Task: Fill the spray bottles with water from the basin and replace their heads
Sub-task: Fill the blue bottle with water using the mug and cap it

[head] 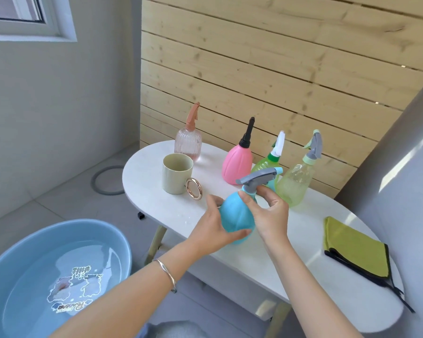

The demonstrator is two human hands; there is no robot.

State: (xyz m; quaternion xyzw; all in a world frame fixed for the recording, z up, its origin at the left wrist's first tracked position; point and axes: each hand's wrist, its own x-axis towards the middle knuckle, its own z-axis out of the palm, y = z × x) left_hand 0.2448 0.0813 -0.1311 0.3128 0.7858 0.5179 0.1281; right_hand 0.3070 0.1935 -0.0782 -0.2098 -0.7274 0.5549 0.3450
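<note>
A round blue spray bottle [236, 213] with a grey trigger head [258, 179] is held just above the white table [195, 215]. My left hand [214, 225] cups its body from the left and below. My right hand [269, 213] pinches the neck under the head. At the lower left, a blue basin [112, 236] holds water. Behind stand a clear pink bottle [188, 142], a pink bottle with a black nozzle [237, 164], a green bottle with a white head [269, 162] and a pale green bottle with a grey head [294, 184], all with heads on.
A beige mug [177, 173] with a gold ring handle stands at the table's left end. At the table's right end lies a folded yellow-green cloth [354, 247]. A wooden slat wall runs behind the table. A grey ring [106, 180] lies on the tiled floor.
</note>
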